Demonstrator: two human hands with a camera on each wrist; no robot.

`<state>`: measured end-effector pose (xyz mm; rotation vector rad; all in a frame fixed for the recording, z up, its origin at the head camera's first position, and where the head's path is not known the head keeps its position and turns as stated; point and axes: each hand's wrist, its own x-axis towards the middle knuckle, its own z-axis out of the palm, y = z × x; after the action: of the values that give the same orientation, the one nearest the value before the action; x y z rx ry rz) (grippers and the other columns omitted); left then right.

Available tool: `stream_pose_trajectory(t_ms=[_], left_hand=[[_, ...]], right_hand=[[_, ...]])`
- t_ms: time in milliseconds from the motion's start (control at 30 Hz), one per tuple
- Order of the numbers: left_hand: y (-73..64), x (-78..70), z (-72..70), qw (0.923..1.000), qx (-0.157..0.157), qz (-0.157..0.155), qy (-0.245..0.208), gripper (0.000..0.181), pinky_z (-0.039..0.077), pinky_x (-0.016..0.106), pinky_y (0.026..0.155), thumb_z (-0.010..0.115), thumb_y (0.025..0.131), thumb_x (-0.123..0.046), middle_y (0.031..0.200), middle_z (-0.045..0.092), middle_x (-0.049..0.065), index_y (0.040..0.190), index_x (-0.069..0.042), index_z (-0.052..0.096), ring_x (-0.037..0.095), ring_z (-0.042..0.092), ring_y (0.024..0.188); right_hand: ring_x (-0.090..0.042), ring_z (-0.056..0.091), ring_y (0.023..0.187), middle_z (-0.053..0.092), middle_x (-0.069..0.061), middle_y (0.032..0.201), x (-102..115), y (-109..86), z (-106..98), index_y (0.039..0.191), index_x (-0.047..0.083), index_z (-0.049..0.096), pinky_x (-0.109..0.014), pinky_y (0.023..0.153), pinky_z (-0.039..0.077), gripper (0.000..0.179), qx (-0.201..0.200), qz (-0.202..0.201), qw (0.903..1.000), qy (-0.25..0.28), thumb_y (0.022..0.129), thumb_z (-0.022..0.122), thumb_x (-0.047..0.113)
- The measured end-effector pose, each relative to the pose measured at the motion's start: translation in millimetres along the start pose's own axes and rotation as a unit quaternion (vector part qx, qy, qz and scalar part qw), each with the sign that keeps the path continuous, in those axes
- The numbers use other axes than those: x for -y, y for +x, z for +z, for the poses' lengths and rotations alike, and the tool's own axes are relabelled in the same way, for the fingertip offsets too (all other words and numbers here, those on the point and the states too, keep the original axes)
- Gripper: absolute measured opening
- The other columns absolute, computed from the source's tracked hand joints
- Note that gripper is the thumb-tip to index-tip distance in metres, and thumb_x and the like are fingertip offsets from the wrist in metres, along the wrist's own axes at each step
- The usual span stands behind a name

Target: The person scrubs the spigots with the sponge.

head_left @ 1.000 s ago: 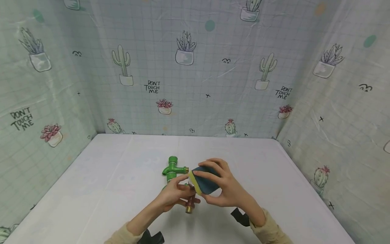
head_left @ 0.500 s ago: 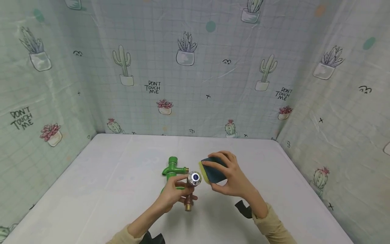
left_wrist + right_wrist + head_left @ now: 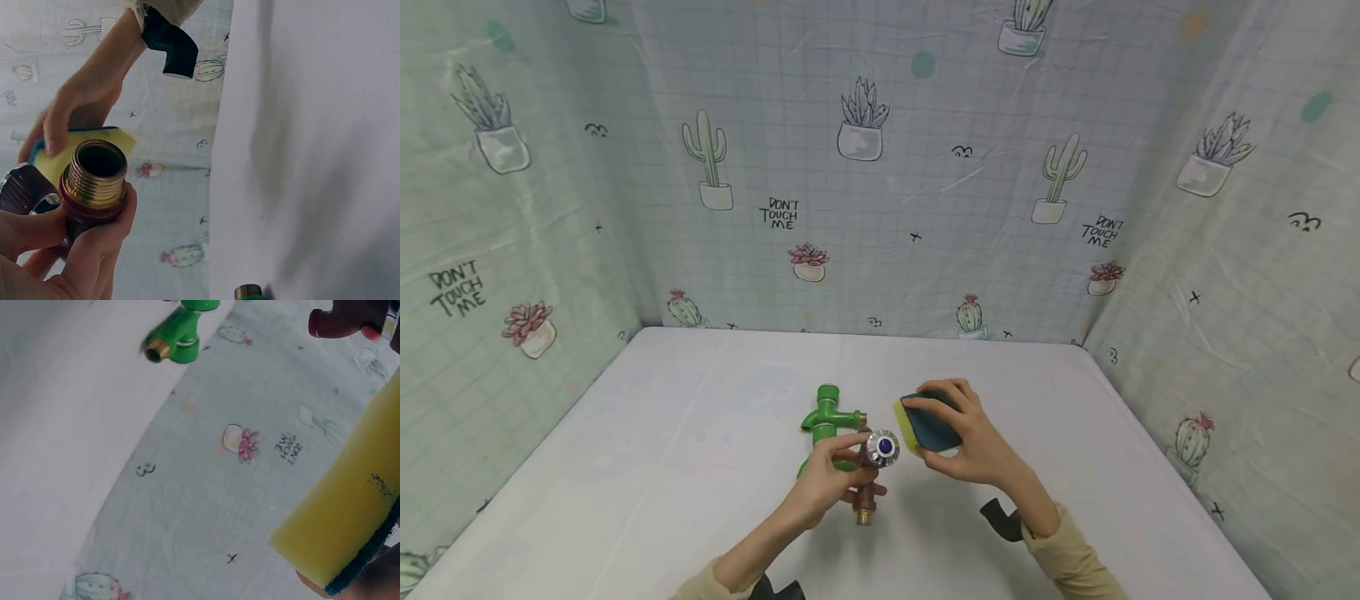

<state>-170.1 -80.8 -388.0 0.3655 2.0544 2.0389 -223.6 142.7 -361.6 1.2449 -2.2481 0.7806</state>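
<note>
In the head view my left hand (image 3: 823, 483) grips a reddish-brown water tap (image 3: 865, 498) above the table. Its chrome knob (image 3: 882, 448) with a blue centre faces up toward me. The left wrist view shows the tap's brass threaded end (image 3: 97, 190), with my fingers around the body below it. To the right, my right hand (image 3: 968, 437) holds a sponge (image 3: 931, 423), yellow foam on one face and dark blue-green scouring pad on the other. The foam side faces the tap, a small gap from the knob. In the right wrist view the yellow foam (image 3: 344, 500) is close up.
A green tap (image 3: 826, 410) with a brass end lies on the white table (image 3: 700, 433), just beyond my left hand and partly hidden by it. Cactus-printed cloth (image 3: 917, 192) encloses the table at the back and sides. Dark straps (image 3: 1002, 521) hang by the wrists.
The sponge, which overlapped the knob a second ago, has moved right and slightly up, away from the tap. The chrome knob now shows fully. My left hand keeps its grip.
</note>
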Motion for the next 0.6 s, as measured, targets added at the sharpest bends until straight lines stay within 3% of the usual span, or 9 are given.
stream_pose_trajectory(t_ms=[100, 233, 400, 600], left_hand=[[0.6, 0.0, -1.1, 1.0, 0.001, -0.005, -0.005, 0.052, 0.056, 0.039, 0.061, 0.059, 0.082, -0.001, 0.098, 0.055, 0.023, 0.131, 0.002, 0.041, 0.032, 0.067, 0.073], [1.1, 0.4, 0.5, 0.998, 0.023, -0.031, -0.05, 0.051, 0.055, 0.041, 0.064, 0.06, 0.083, -0.004, 0.097, 0.059, 0.02, 0.13, 0.002, 0.041, 0.033, 0.067, 0.077], [0.9, -0.6, 3.7, 0.9882, 0.06, -0.077, -0.118, 0.047, 0.054, 0.044, 0.072, 0.056, 0.086, -0.005, 0.098, 0.062, 0.018, 0.129, 0.003, 0.041, 0.034, 0.066, 0.085], [4.6, -2.7, 3.1, 0.9818, 0.08, -0.083, -0.151, 0.047, 0.052, 0.048, 0.076, 0.053, 0.088, -0.007, 0.107, 0.06, 0.027, 0.13, 0.005, 0.037, 0.033, 0.064, 0.09]], right_hand=[[-0.018, 0.033, 0.11, 0.045, -0.006, 0.124, 7, 2.0, 0, 0.125, 0.024, 0.049, -0.037, 0.076, 0.046, 0.061, -0.009, -0.004, 0.9993, 0.035, 0.068, 0.07, 0.021], [-0.019, 0.032, 0.112, 0.043, -0.006, 0.127, 16, 6.6, 5, 0.127, 0.023, 0.047, -0.035, 0.077, 0.048, 0.059, -0.005, -0.02, 0.9976, 0.066, 0.072, 0.069, 0.024], [-0.019, 0.033, 0.109, 0.043, -0.007, 0.124, 8, 2.8, 9, 0.125, 0.02, 0.047, -0.035, 0.077, 0.048, 0.062, -0.013, -0.008, 0.9976, 0.067, 0.068, 0.071, 0.017], [-0.019, 0.032, 0.11, 0.043, -0.007, 0.124, 9, 3.1, 7, 0.124, 0.02, 0.047, -0.036, 0.077, 0.047, 0.062, -0.041, -0.004, 0.9975, 0.058, 0.068, 0.073, 0.018]])
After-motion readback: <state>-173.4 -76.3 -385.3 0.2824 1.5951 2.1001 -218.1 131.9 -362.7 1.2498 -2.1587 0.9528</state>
